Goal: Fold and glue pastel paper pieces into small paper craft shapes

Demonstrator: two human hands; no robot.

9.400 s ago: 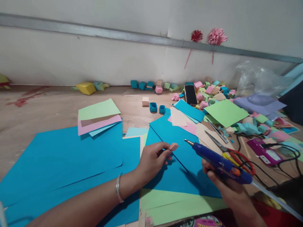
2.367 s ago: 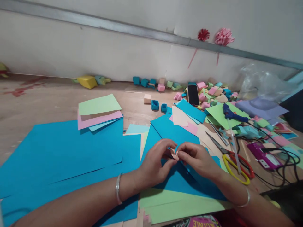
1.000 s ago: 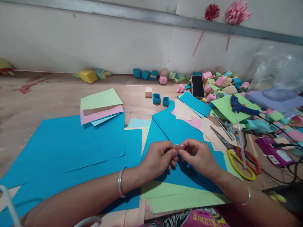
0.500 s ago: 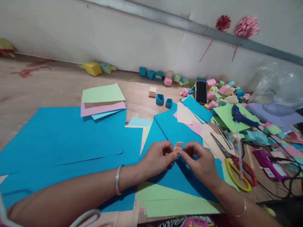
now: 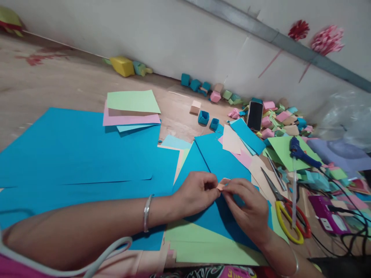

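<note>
A small peach paper piece (image 5: 223,183) is pinched between my two hands, over blue sheets of paper (image 5: 199,162). My left hand (image 5: 198,195) has its thumb and fingers closed on the piece's left side. From the right, my right hand (image 5: 247,206) grips its other edge with thumb and fingertips. Part of the piece is covered by my fingers. Beyond the hands stand a small peach paper box (image 5: 195,107) and two open blue paper boxes, one larger (image 5: 203,117) and one smaller (image 5: 214,124).
Scissors (image 5: 279,204) with red and yellow handles lie right of my hand, near a blue glue gun (image 5: 303,152) and a purple power socket (image 5: 329,216) with cables. A phone (image 5: 255,116) rests by heaped paper pieces. Large blue sheets (image 5: 87,150) spread left.
My fingers have shifted on the peach paper; the right fingertips now lie over more of it, and it looks tilted flatter. The whole view has turned slightly.
</note>
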